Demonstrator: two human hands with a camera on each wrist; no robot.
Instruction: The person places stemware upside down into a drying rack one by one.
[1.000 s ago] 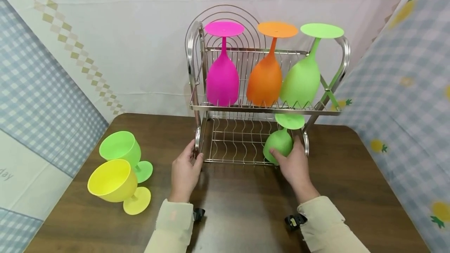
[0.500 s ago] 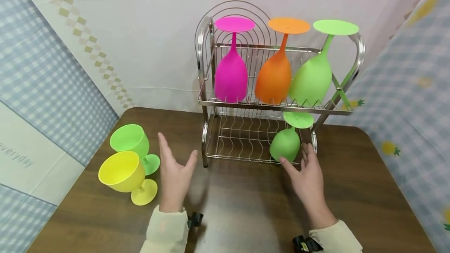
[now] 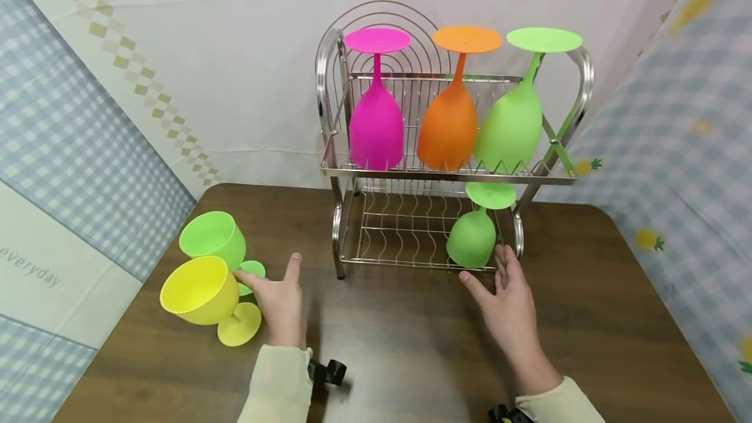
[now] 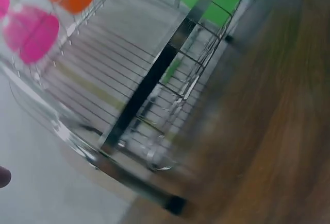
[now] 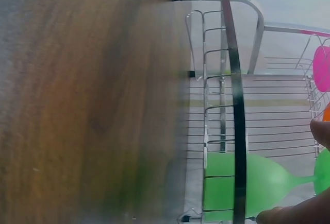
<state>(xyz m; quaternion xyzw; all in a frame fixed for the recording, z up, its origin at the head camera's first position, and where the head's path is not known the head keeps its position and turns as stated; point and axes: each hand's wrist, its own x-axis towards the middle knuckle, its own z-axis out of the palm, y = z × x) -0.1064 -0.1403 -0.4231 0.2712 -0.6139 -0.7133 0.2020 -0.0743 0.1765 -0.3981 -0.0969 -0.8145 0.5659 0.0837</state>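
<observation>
My left hand point(image 3: 277, 302) reaches in beside the yellow goblet point(image 3: 200, 291), its fingertips at the bowl's right side and in front of the green goblet point(image 3: 213, 239) behind it. Both goblets stand upright on the table, the thumb pointing up away from them. On the right, my right hand point(image 3: 510, 312) is spread next to the small green goblet point(image 3: 472, 240), which sits upside down and tilted on the lower tier of the metal dish rack point(image 3: 446, 176). Its thumb and fingers hold nothing. In the right wrist view that goblet point(image 5: 258, 183) lies behind the rack's front bar.
The rack's upper tier carries a magenta goblet point(image 3: 376, 126), an orange goblet point(image 3: 449, 126) and a taller light green goblet point(image 3: 511, 126), all upside down. The brown wooden table point(image 3: 399, 358) extends in front. A white cloth point(image 3: 252, 83) hangs behind the rack.
My left hand has let go of the rack's left post and moved left to the yellow goblet. My right hand has released the small green goblet and drawn back slightly.
</observation>
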